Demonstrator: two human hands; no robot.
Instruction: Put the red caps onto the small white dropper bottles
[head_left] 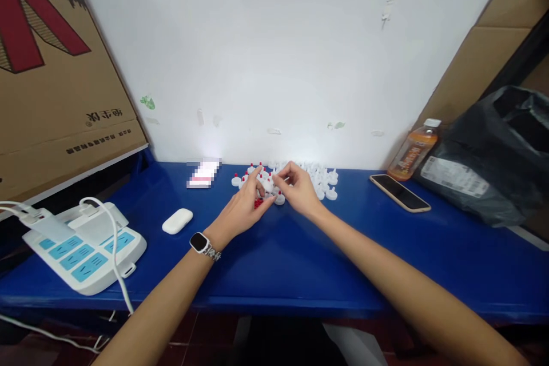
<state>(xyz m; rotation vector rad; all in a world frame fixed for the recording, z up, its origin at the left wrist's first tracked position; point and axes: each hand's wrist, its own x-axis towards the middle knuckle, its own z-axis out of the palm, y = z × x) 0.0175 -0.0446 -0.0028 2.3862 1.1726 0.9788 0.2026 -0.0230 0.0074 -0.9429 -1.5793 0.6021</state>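
Observation:
At the middle of the blue table, my left hand (246, 203) is curled round a white nozzle cap (268, 185), thumb below and fingers above. My right hand (299, 189) meets it from the right, thumb and forefinger pinched at the cap's top; whatever is between those fingertips is too small to make out. Small red tips (258, 203) lie in a pile under my left palm, partly hidden. Several white caps with red tips (236, 180) stand behind and left of my hands. To the right are many plain white nozzle caps (331, 194) without red tips.
On the left are a power strip (90, 260) with plugged-in chargers and cables, and a white earbud case (177, 221). A phone (400, 193), an orange drink bottle (414, 150) and a black plastic bag (484, 154) sit right. Cardboard (55, 97) leans left; the wall (274, 57) borders the back.

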